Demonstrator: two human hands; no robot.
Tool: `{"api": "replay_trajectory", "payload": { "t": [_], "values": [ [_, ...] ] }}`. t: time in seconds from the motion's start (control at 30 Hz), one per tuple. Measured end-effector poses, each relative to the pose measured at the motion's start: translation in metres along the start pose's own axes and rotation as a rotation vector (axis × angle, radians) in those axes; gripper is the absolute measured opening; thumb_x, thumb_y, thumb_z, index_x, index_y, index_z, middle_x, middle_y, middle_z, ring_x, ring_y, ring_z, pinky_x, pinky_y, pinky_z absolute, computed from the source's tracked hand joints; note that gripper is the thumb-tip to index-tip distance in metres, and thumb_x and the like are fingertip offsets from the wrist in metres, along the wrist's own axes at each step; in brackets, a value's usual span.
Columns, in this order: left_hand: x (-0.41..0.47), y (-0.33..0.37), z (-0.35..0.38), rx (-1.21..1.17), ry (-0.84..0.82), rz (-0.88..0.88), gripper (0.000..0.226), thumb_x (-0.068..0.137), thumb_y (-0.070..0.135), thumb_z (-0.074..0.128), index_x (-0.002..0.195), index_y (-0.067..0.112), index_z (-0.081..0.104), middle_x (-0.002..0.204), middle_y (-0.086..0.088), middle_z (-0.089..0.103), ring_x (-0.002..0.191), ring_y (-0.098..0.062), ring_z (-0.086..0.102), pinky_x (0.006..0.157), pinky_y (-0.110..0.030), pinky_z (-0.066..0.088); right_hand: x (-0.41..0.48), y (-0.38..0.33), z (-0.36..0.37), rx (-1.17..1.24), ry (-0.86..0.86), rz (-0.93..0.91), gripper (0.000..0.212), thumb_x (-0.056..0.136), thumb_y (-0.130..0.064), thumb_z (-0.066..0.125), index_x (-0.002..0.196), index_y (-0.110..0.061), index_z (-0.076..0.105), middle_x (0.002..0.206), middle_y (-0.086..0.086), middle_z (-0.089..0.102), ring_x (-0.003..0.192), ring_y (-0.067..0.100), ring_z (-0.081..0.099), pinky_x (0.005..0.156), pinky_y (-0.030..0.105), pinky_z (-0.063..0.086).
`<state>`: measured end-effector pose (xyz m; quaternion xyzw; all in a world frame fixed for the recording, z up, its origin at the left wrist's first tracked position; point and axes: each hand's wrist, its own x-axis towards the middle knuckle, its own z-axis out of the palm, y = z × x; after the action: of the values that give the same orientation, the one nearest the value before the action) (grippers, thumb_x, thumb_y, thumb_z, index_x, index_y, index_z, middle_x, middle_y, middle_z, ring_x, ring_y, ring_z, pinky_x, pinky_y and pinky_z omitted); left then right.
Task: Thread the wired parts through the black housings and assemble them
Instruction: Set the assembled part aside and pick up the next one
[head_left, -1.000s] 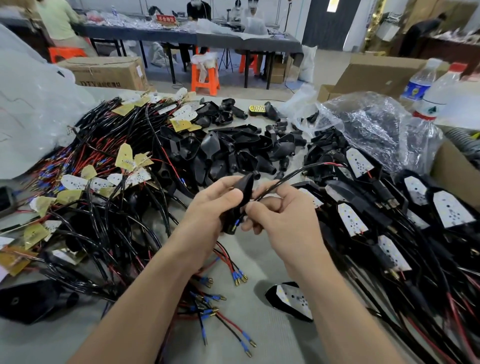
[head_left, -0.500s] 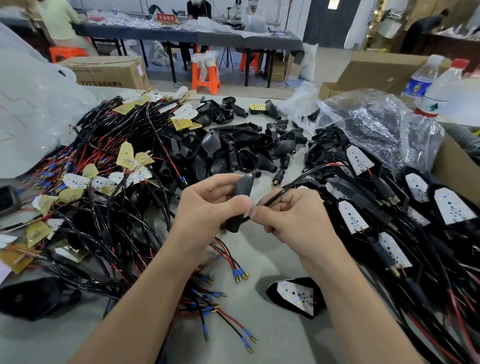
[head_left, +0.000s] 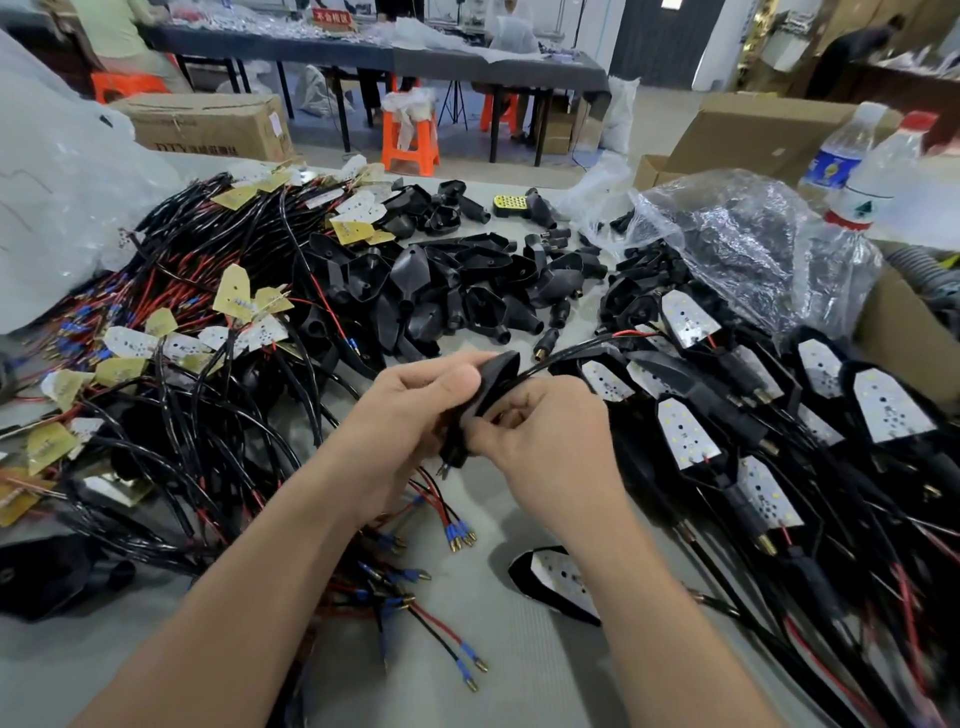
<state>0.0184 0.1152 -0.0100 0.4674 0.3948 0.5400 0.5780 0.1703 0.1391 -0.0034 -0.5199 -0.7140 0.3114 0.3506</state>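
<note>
With left hand (head_left: 415, 405) clasped round the black housing (head_left: 493, 379) above the counter (head_left: 519, 675), steady it; with right hand (head_left: 550, 441) pinching the wire (head_left: 571, 354) at its wide mouth, feed straight, in short pushes, avoiding kinks, through to the narrow end.

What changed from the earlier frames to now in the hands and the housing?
The left hand has tipped the black housing so its wide mouth faces the right hand, which has closed in and holds the wire right at that mouth. Both grips are kept; the pile of loose housings lies as before.
</note>
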Motion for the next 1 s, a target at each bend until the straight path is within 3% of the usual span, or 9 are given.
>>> {"api": "replay_trajectory", "payload": {
  "t": [0.1,0.17,0.27,0.33,0.47,0.6,0.73,0.87,1.0],
  "values": [
    [0.001,0.000,-0.005,0.016,-0.205,-0.064,0.054,0.089,0.008,0.058,0.139,0.027,0.064,0.138,-0.009,0.067,0.123,-0.030,0.063,0.096,-0.036,0.052,0.003,0.003,-0.001,-0.159,0.121,-0.003,0.016,0.072,-0.037,0.082,0.063,-0.028,0.073,0.061,-0.007,0.066,0.063,0.016,0.064,0.062,0.031,0.049],
    [0.000,-0.001,-0.007,0.047,-0.194,-0.107,0.058,0.089,0.003,0.057,0.140,0.030,0.063,0.138,-0.008,0.066,0.116,-0.037,0.062,0.096,-0.044,0.052,0.004,0.007,0.001,-0.151,0.114,0.033,0.030,0.067,-0.046,0.083,0.055,-0.026,0.063,0.058,-0.005,0.065,0.063,0.019,0.064,0.062,0.034,0.051],
    [-0.004,-0.001,-0.005,0.074,-0.036,-0.147,0.038,0.101,0.011,0.055,0.126,0.033,0.073,0.119,-0.008,0.075,0.089,-0.019,0.071,0.060,-0.026,0.055,0.006,0.012,-0.004,-0.050,0.058,0.034,0.038,0.062,-0.056,0.078,0.055,-0.023,0.061,0.047,-0.010,0.054,0.048,0.006,0.050,0.050,0.022,0.036],
    [-0.002,-0.002,-0.004,0.091,0.116,-0.136,0.038,0.106,0.014,0.046,0.114,0.031,0.079,0.107,-0.012,0.078,0.079,-0.024,0.075,0.046,-0.022,0.048,0.010,0.015,-0.011,0.125,0.055,0.052,0.025,0.068,-0.049,0.073,0.062,-0.026,0.067,0.052,-0.010,0.059,0.048,0.002,0.048,0.054,0.021,0.039],
    [0.003,-0.006,-0.004,0.032,0.313,-0.052,0.037,0.098,0.002,0.047,0.100,0.013,0.082,0.087,-0.025,0.071,0.046,-0.023,0.056,0.036,-0.020,0.032,0.022,0.025,-0.020,0.532,0.231,0.150,0.016,0.075,-0.029,0.071,0.090,-0.026,0.071,0.076,0.001,0.072,0.069,0.016,0.065,0.066,0.037,0.055],
    [0.004,-0.007,-0.004,0.144,0.466,-0.049,0.030,0.091,0.003,0.057,0.086,0.016,0.083,0.072,-0.019,0.069,0.046,-0.021,0.051,0.040,-0.021,0.031,0.031,0.038,-0.025,0.807,0.210,0.179,0.063,0.084,-0.020,0.065,0.144,-0.032,0.048,0.083,-0.006,0.074,0.091,0.021,0.074,0.075,0.029,0.059],
    [0.001,-0.006,-0.002,0.304,0.539,-0.019,0.025,0.088,0.012,0.063,0.081,0.025,0.083,0.071,-0.014,0.075,0.053,-0.024,0.057,0.040,-0.022,0.041,0.032,0.037,-0.023,0.712,0.136,0.141,0.033,0.094,-0.007,0.060,0.118,-0.026,0.072,0.090,-0.001,0.075,0.098,0.019,0.072,0.076,0.025,0.059],
    [0.000,-0.005,-0.002,0.521,0.552,0.038,0.038,0.092,0.007,0.064,0.073,0.036,0.082,0.068,-0.001,0.076,0.053,-0.013,0.064,0.044,-0.018,0.048,0.032,0.039,-0.021,0.382,0.145,0.051,0.034,0.095,-0.013,0.058,0.117,-0.031,0.076,0.094,-0.006,0.076,0.093,0.022,0.071,0.089,0.037,0.059],
    [-0.006,0.000,-0.002,0.733,0.514,0.074,0.052,0.094,0.006,0.064,0.070,0.051,0.077,0.067,0.012,0.075,0.058,-0.009,0.069,0.047,-0.013,0.048,0.033,0.038,-0.025,0.169,0.076,-0.038,0.041,0.096,-0.011,0.058,0.126,-0.036,0.071,0.091,-0.024,0.072,0.088,-0.001,0.066,0.081,0.016,0.048]
  ]
}}
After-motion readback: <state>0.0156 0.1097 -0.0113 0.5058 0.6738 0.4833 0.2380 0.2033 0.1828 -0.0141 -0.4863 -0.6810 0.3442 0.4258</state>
